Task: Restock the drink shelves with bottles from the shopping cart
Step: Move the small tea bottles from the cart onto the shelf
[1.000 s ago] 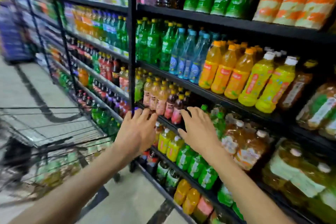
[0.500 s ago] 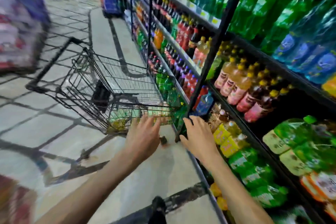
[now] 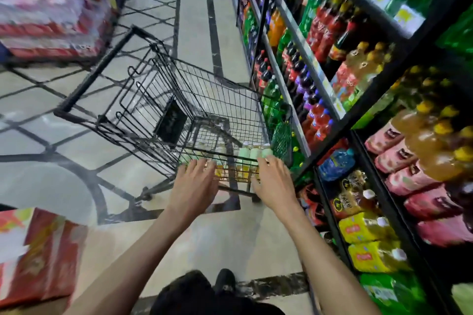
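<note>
Head view: left hand (image 3: pixel 192 186) and right hand (image 3: pixel 273 181), apart, fingers spread and empty, reach over the black wire shopping cart's (image 3: pixel 217 89) near rim. Pale-capped yellow drink bottles (image 3: pixel 252 155) stand inside it, beside black metal drink shelves (image 3: pixel 320 79). Labels are too blurred to read.

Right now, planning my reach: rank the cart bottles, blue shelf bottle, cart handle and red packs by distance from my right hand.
1. Cart bottles, just ahead of right hand.
2. Blue bottle, low shelf, right.
3. Cart handle, far left.
4. Red packs, across the aisle.
</note>
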